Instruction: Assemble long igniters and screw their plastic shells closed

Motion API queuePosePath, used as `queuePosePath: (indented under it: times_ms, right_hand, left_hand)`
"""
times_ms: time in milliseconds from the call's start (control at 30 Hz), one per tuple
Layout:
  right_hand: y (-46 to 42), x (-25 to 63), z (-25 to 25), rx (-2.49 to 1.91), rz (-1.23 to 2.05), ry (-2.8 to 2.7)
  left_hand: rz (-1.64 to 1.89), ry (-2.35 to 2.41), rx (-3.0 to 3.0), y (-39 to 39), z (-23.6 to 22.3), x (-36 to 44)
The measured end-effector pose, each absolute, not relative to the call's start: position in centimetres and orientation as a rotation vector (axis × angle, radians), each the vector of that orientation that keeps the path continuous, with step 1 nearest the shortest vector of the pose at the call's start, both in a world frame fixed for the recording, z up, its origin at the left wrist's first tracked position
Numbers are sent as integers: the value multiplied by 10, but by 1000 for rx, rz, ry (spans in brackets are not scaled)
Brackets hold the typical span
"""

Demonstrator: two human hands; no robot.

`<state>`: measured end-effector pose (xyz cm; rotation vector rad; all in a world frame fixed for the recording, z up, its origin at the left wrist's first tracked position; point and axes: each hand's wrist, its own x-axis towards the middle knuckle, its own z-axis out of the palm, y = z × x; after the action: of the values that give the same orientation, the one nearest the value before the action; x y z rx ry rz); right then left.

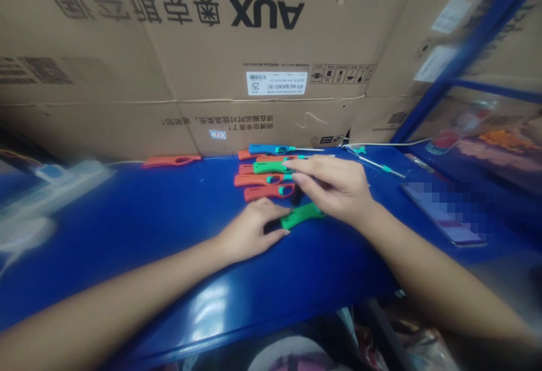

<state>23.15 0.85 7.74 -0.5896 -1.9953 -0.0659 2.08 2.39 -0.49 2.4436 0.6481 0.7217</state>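
Observation:
Both hands meet over a green lighter handle [301, 215] lying on the blue table [169, 230]. My left hand [250, 230] is curled around the handle's near end, fingers closed on it. My right hand [334, 186] rests over its far end, fingers bent and pressing on the part. Just behind the hands lies a row of long lighters: orange ones [266, 191], a green one [271, 166] and a blue one [267, 148], their metal nozzles pointing right.
A single orange handle [171, 160] lies apart at the left. Large cardboard boxes [237, 49] wall off the back. A phone [444, 213] lies at the right, loose nozzle parts [376, 163] behind it. A blurred white object [51, 187] sits at the left. A blue shelf frame [461, 49] rises at the right.

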Motion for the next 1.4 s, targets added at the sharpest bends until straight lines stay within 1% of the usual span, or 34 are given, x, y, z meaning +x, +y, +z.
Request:
queuePosePath:
  times_ms: [133,167,233,367,433,500,600,633,700,800,867,933,1067,1133,1300,1400]
  right_hand:
    - [6,236,85,-620,202,-2165]
    - [6,236,86,-614,220,-2181]
    - [9,236,86,-598,140,-2165]
    - [14,234,79,-555,-128,-2094]
    - [13,235,77,-565,-170,-2109]
    - [11,235,79,-594,-51,-2145]
    - [8,236,82,-589,294,-2159]
    - [9,235,83,-578,354,-2153]
    - [11,234,82,-581,310,-2110]
    - [15,233,78,-602,64,-2025]
    - [16,234,77,-595,-26,-2042]
    - [14,235,80,-588,17,-2116]
    - [12,238,85,-580,279,-2197]
    - [15,237,83,-575,265,-2162]
    - [21,236,77,-516,94,-2128]
    - [18,237,81,-510,220,-2176]
  left_hand:
    - [721,635,2443,24,-4,21]
    - [725,641,2441,24,-4,21]
    - [727,649,2439,24,-5,21]
    - [734,632,2446,24,-5,21]
    - [750,637,2447,24,-5,21]
    - [750,653,2442,24,-5,21]
    - [739,663,2428,24,-5,21]
    - [738,663,2426,25,-5,21]
    - [746,661,2427,25,-6,21]
    - [758,656,2431,25,-6,22]
    - [763,657,2431,25,-5,22]
    - [760,662,2426,25,-5,22]
    - [751,686,2412,25,-5,21]
    - [744,689,2412,26,-5,22]
    - [752,709,2406,26,-5,23]
    - [750,723,2399,25,-5,23]
